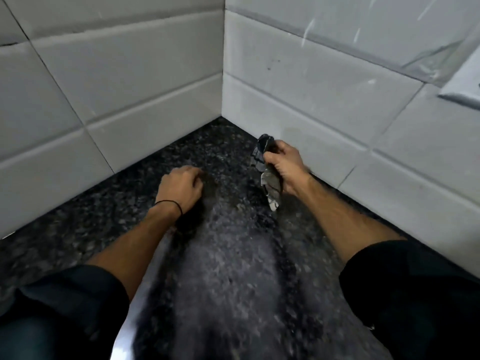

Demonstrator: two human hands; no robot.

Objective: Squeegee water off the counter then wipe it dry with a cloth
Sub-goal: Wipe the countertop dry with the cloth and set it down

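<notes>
The counter [223, 268] is dark speckled stone running into a tiled corner, with a pale sheen down its middle. My right hand [284, 165] is closed around a crumpled grey cloth [270, 189], held just above the counter near the right wall; the cloth sticks out above and hangs below the fist. My left hand [181, 187] rests knuckles-up on the counter to the left, fingers curled under, with nothing visible in it. A black band circles the left wrist. No squeegee is in view.
White tiled walls [130, 105] meet in a corner behind the hands and bound the counter on the left and right. A pale fixture edge [465, 84] juts out at the upper right. Dark sleeves cover both upper arms.
</notes>
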